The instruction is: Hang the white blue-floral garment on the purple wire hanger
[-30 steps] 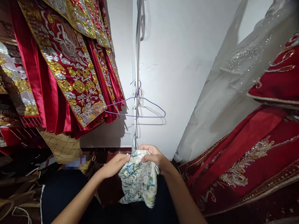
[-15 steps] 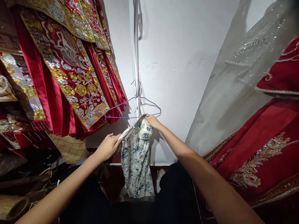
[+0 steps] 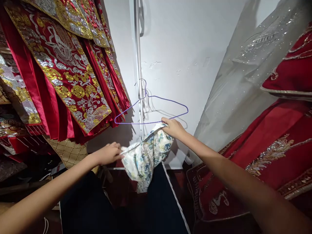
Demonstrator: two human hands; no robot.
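Observation:
A floral cloth (image 3: 143,156), white with blue and green print, hangs bunched between both my hands. My left hand (image 3: 108,153) pinches its lower left edge. My right hand (image 3: 172,127) grips its upper right corner and holds it against the bottom bar of a purple wire hanger (image 3: 156,107). The hanger hangs by its hook from a vertical metal rail (image 3: 138,65) on the white wall and is tilted, right end up.
Red robes with gold and silver embroidery (image 3: 65,71) hang at the left. A sheer grey sequinned garment (image 3: 243,81) and a red embroidered garment (image 3: 273,156) fill the right. A dark cloth (image 3: 117,208) lies below my arms.
My right hand rose with the cloth from waist height to the hanger's bottom bar, then slid right along it. The hanger swung and tilted. My left hand stayed low on the cloth's edge.

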